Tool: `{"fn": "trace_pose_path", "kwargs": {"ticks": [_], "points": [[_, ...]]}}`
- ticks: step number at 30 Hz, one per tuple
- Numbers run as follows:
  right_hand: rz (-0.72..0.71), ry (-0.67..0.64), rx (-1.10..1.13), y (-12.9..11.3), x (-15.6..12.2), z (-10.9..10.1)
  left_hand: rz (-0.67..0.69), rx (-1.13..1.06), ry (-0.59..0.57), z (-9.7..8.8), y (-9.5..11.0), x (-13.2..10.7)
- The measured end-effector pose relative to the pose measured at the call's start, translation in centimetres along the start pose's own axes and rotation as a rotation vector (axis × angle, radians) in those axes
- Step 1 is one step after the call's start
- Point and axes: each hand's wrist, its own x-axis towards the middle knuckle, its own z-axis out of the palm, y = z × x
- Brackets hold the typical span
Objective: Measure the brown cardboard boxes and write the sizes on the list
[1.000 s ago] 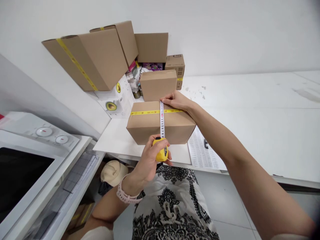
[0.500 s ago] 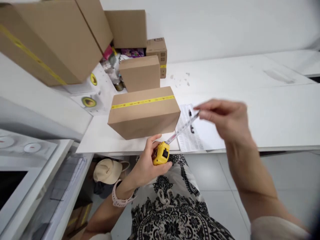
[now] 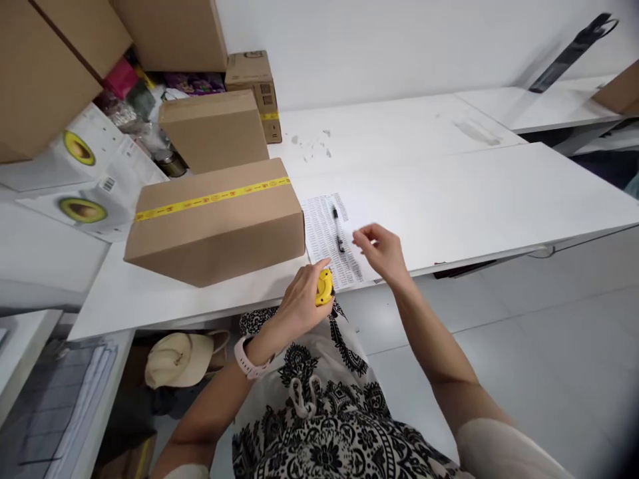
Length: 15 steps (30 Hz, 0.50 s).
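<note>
From the head camera: the left hand (image 3: 299, 307) is clamped around the yellow tape measure (image 3: 325, 287) at the table's (image 3: 449, 193) front edge, just right of the taped cardboard box (image 3: 214, 223). The right hand (image 3: 382, 254) hovers empty, fingers loosely curled, over the printed sheet (image 3: 319, 226), near the pen (image 3: 337, 229).

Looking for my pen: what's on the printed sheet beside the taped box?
A black pen lies on the printed sheet. The right hand covers its near right part, so anything there is hidden.
</note>
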Motion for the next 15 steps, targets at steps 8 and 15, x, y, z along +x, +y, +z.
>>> {"fn": "trace_pose_path", "kwargs": {"ticks": [8, 15], "points": [[-0.067, -0.383, -0.608, 2.4, 10.2, 5.2, 0.012, 0.492, -0.044, 2.7, -2.1, 5.1], [0.001, -0.419, 0.405, 3.8, 12.3, -0.7, 0.001, 0.64, -0.04, 3.0, -2.6, 8.2]]}}
